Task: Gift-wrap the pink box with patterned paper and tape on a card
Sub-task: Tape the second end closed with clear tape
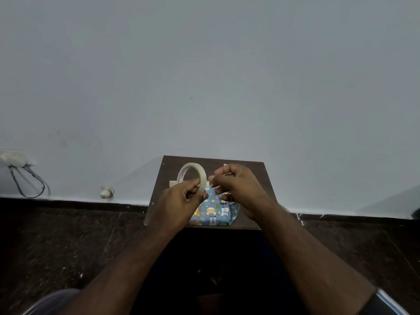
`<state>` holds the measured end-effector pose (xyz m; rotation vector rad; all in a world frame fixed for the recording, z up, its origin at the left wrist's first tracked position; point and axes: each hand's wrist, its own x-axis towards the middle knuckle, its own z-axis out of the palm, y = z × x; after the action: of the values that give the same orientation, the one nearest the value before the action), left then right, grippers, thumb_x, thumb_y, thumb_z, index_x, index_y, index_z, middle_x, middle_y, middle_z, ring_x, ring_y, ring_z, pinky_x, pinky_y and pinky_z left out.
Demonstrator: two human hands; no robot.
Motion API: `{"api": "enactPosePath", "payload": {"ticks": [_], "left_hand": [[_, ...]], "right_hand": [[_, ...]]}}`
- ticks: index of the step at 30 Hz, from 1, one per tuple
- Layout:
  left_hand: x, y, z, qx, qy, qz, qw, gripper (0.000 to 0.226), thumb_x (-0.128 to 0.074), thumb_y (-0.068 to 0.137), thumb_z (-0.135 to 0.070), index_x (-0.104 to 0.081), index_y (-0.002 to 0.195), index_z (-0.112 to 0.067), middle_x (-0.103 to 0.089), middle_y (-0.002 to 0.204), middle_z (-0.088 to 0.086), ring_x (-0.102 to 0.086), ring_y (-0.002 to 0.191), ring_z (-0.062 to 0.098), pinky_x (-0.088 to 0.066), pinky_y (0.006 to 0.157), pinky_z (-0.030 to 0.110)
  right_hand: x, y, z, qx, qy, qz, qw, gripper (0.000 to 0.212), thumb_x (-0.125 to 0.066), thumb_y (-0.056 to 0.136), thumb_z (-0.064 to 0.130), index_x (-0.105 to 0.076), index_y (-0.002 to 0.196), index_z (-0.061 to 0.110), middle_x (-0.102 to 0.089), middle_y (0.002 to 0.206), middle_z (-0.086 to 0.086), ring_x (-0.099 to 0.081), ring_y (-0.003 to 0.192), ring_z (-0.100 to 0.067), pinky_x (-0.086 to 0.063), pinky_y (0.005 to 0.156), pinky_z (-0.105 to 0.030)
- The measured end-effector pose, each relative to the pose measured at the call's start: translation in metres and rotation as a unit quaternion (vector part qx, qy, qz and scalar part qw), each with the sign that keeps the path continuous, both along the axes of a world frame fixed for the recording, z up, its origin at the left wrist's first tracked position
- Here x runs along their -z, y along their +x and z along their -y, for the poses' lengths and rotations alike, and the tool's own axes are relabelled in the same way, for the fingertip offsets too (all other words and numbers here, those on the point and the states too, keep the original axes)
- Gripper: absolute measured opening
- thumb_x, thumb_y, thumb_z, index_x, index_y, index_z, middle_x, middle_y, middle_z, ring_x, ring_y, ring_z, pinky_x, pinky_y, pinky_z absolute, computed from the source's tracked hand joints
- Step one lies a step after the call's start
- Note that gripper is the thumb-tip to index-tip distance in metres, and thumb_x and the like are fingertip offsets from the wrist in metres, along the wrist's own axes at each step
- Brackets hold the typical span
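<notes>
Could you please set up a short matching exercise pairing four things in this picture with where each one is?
Things:
1. tape roll
2. wrapped box
3. left hand
4. right hand

Places:
A. lying on the small dark table
B. pinching near the tape's loose end
C. held upright above the table
D. gripping the roll's lower rim

Pairs: 1-C, 2-A, 3-D, 4-B

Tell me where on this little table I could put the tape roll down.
The bare strip of the dark table to the right of the wrapped box, and the far edge behind the hands, look free. The left side is crowded: the left hand holds the tape roll over a small item.
</notes>
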<state>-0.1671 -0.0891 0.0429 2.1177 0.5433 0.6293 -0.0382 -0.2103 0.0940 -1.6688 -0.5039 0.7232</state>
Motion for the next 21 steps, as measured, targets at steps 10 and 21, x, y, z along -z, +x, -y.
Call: {"api": "enactPosePath", "payload": {"ticks": [10,21], "left_hand": [[0.007,0.003,-0.007,-0.019,-0.028,-0.034,0.999,0.034,-0.075,0.088,-0.038,-0.071,0.122,-0.035,-0.072,0.079,-0.024,-0.067,0.082,-0.004,-0.053,0.079,0.026],[0.002,0.005,-0.01,-0.059,-0.175,-0.043,0.982,0.048,-0.086,0.075,-0.046,-0.049,0.099,-0.028,-0.066,0.081,-0.007,-0.068,0.08,0.012,-0.051,0.072,0.034]], "right_hand": [[-0.005,0.003,-0.005,-0.06,-0.058,0.213,0.973,0.02,-0.073,0.085,0.009,-0.062,0.098,0.019,-0.075,0.085,0.0,-0.068,0.076,-0.016,-0.056,0.072,-0.038],[-0.013,0.0,-0.015,-0.145,-0.086,0.546,0.821,0.017,-0.062,0.091,0.009,-0.057,0.1,0.024,-0.06,0.084,0.016,-0.044,0.086,-0.004,-0.042,0.064,-0.028]]}}
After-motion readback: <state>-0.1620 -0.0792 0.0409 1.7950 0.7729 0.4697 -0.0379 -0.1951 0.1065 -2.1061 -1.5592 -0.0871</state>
